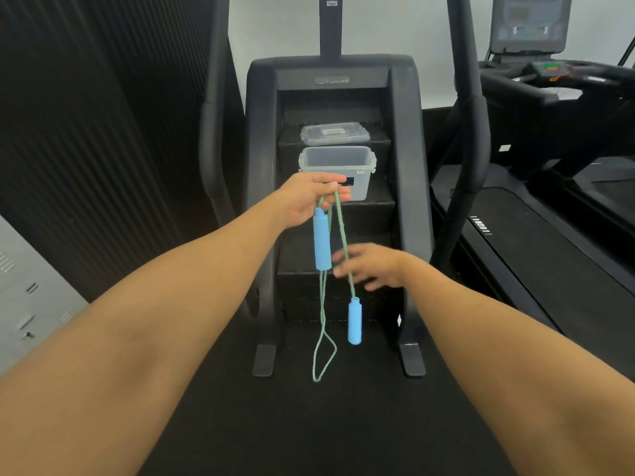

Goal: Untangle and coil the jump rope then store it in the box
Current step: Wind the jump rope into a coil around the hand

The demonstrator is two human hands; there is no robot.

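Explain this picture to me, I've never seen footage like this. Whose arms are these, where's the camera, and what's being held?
No robot here: the grips are a person's bare hands, filmed by a camera worn on their head, looking down. The left hand pinches a green jump rope. The upper blue handle hangs just below that hand; the lower blue handle and a cord loop dangle further down. The right hand, blurred and open, reaches toward the cord. Behind, a clear box stands open on a step of a stair-climber, its lid on the step above.
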